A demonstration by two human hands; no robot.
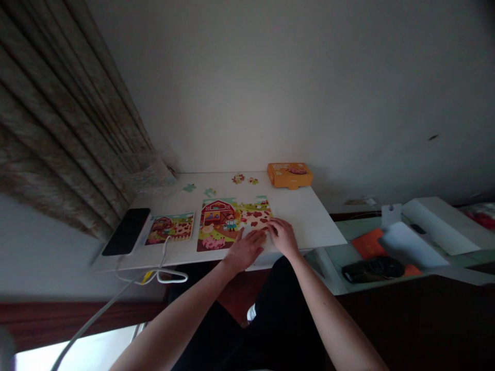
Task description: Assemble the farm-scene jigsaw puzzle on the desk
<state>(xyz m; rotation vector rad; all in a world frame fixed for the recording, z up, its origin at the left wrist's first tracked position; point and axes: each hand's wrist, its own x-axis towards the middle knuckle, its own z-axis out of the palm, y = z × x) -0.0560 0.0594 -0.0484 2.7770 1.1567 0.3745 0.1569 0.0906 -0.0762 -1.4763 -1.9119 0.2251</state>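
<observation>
- Light was dim, fine detail soft.
- A white patch (77,348) glared at eight o'clock.
- Deep shadow filled four o'clock.
- Wide-angle distortion stretched the curtain (58,93) at ten.

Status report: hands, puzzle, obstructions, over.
Left hand over near edge of farm jigsaw; right hand at its right side. Loose pieces beyond. Hands hide near-right corner.

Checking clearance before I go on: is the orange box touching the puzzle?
No, bare white tabletop shows between the box and the puzzle.
</observation>
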